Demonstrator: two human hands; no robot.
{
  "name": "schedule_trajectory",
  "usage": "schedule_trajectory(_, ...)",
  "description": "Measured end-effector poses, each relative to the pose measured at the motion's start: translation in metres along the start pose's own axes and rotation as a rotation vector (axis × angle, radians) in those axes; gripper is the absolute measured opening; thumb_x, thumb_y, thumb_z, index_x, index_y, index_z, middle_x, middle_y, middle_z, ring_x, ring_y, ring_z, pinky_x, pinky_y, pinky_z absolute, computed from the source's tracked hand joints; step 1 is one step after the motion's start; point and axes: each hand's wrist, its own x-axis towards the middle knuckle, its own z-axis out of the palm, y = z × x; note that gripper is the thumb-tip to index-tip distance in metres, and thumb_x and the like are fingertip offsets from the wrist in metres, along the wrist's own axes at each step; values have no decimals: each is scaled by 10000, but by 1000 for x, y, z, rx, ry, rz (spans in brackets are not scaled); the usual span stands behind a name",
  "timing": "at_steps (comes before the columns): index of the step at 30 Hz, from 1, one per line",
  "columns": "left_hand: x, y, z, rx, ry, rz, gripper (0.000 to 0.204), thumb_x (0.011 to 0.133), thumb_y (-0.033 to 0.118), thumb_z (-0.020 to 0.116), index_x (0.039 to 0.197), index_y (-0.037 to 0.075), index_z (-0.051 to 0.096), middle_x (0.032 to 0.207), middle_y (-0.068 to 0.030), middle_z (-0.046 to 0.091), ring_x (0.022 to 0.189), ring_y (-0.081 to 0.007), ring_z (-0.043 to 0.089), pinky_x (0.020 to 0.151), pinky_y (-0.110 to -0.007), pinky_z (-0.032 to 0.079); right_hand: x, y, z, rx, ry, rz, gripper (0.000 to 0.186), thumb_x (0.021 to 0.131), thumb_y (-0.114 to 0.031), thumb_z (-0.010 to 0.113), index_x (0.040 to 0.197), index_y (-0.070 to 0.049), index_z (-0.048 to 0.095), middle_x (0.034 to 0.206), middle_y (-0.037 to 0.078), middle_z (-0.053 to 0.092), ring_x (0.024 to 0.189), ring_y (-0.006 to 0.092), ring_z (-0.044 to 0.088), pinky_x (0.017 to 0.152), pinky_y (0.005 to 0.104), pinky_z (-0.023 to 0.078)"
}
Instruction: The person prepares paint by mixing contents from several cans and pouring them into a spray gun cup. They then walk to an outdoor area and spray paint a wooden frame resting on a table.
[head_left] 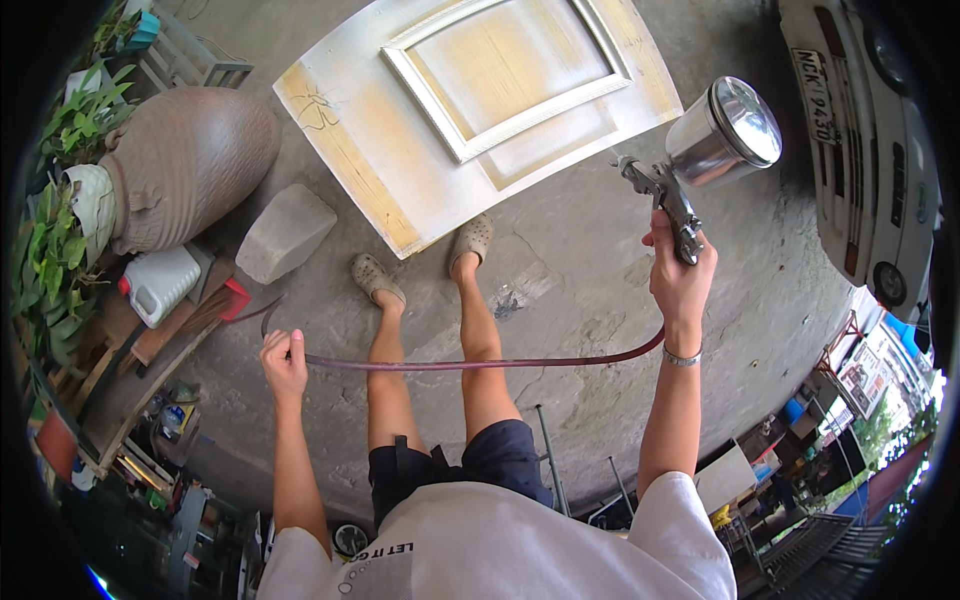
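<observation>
A metal spray gun [672, 205] with a shiny silver paint cup [712, 140] is gripped by its handle in my right hand [683, 275], its nozzle pointing left toward the panel. From the handle a dark red air hose [480, 365] sags across in front of my legs to my left hand [284, 362], whose fingers are closed around it. Past my feet lies a wooden door panel [440, 190] with a raised rectangular frame [455, 135], coated unevenly in white with yellowish wood showing through. The gun is off the panel's near right corner, not touching it.
Left of the panel are a large brown clay jar [200, 160], a concrete block [287, 232], a white jug with a red cap [160, 285] and leafy plants [60, 240]. A parked vehicle [860, 140] stands at the right. Stacked clutter [770, 470] fills the lower right.
</observation>
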Motion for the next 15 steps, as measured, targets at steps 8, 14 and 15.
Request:
schedule_trajectory(8, -1, -22, -33, 39, 16, 53, 364, 949, 82, 607, 645, -25, 440, 592, -136, 416, 574, -314, 420, 605, -409, 317, -53, -15, 38, 3, -66, -84, 265, 940, -199, 737, 847, 34, 653, 632, 71, 560, 578, 131, 475, 557, 297, 413)
schedule_trajectory(14, 1, -32, -48, 51, 24, 65, 358, 942, 68, 603, 638, -24, 438, 593, -135, 419, 569, -309, 417, 604, -408, 312, -87, -31, 60, 48, -136, -86, 199, 895, -130, 755, 859, 36, 652, 643, 133, 555, 536, 236, 475, 544, 338, 417)
schedule_trajectory(15, 1, -32, -49, 51, 25, 68, 358, 942, 66, 601, 636, -24, 438, 593, -135, 421, 568, -308, 417, 603, -408, 311, -92, -35, 61, 44, -176, -88, 180, 885, -119, 757, 870, 34, 662, 652, 135, 573, 541, 246, 506, 553, 339, 432)
